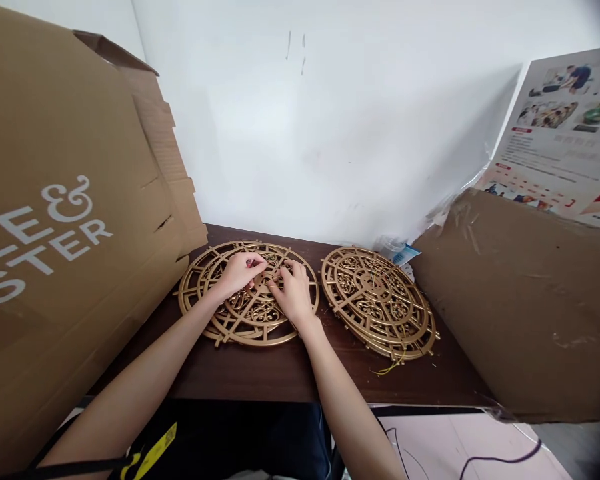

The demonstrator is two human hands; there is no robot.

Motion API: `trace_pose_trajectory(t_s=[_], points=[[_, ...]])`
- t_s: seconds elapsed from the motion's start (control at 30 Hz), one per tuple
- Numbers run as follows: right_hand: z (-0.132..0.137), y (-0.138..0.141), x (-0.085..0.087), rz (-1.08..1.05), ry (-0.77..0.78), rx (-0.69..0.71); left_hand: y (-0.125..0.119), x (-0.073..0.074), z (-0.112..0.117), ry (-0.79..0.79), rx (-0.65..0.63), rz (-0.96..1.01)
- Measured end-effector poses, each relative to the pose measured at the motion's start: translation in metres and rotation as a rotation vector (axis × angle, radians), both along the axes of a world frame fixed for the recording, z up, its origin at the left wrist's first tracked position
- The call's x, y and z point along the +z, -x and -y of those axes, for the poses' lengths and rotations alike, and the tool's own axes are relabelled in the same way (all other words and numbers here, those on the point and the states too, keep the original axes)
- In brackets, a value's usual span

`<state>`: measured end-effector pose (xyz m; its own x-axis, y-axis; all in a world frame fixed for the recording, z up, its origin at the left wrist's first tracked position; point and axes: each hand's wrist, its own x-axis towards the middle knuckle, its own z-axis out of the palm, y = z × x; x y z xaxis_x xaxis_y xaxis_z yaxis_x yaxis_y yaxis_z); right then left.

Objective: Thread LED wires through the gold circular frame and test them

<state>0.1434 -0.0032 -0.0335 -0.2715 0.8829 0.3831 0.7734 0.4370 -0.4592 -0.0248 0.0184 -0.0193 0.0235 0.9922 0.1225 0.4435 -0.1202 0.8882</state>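
Left gold disc stack [264,312] lay on the table [260,377]; left hand [241,272] bunched by its hub [263,283], right hand [295,293] half-curled beside it, couldn't tell if either gripped anything; discs looked offset, so uneven pressure could've slid the top one; loose yellow strands [393,366] at the right stack [373,285] could've snagged.

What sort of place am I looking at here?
Possibly a small workshop or packing corner: gold openwork discs lie in two piles on a dark table, with large cardboard standing at the left.
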Motion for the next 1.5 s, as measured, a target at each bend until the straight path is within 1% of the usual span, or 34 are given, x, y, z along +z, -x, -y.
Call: trace_pose_trajectory(t_s=[0.1,0.2,0.3,0.37,0.43,0.57,0.67,0.73,0.83,0.93,1.03,1.2,1.33,1.43,1.5], points=[[0.000,-0.004,-0.003,-0.013,-0.012,0.014,0.000,0.001,0.000,-0.012,-0.002,0.013],[0.001,-0.007,-0.004,-0.033,-0.024,0.019,0.000,0.002,0.002,-0.032,0.022,0.024],[0.004,-0.007,-0.002,-0.084,-0.031,0.039,0.001,0.001,0.003,-0.038,0.049,0.015],[0.006,-0.006,0.001,-0.138,-0.037,0.036,0.001,0.000,0.002,-0.064,0.069,-0.013],[0.008,-0.006,0.006,-0.210,-0.045,0.013,0.000,-0.002,0.001,-0.123,0.080,-0.059],[0.008,-0.008,0.013,-0.415,-0.036,-0.030,0.000,-0.003,0.001,-0.237,0.078,-0.130],[0.004,-0.011,0.013,-0.611,-0.018,-0.005,-0.003,-0.001,0.005,-0.309,0.001,-0.138],[0.001,-0.011,0.013,-0.750,0.015,0.052,-0.007,0.001,0.008,-0.378,-0.082,-0.125],[0.001,-0.008,0.013,-0.904,0.069,0.140,-0.015,0.005,0.016,-0.410,-0.160,-0.081],[0.003,-0.003,0.014,-0.979,0.116,0.182,-0.021,0.009,0.022,-0.383,-0.201,-0.012],[0.005,0.000,0.013,-1.039,0.166,0.185,-0.023,0.010,0.024,-0.353,-0.232,0.002],[0.002,0.001,0.009,-1.164,0.242,0.168,-0.020,0.006,0.019,-0.341,-0.229,0.012],[0.004,0.002,0.011,-1.260,0.213,0.161,-0.018,0.003,0.014,-0.228,-0.209,0.030],[0.008,0.001,0.017,-1.314,0.190,0.208,-0.017,0.002,0.013,-0.184,-0.176,0.042],[0.009,0.001,0.020,-1.355,0.200,0.253,-0.017,0.002,0.013,-0.180,-0.178,0.039]])
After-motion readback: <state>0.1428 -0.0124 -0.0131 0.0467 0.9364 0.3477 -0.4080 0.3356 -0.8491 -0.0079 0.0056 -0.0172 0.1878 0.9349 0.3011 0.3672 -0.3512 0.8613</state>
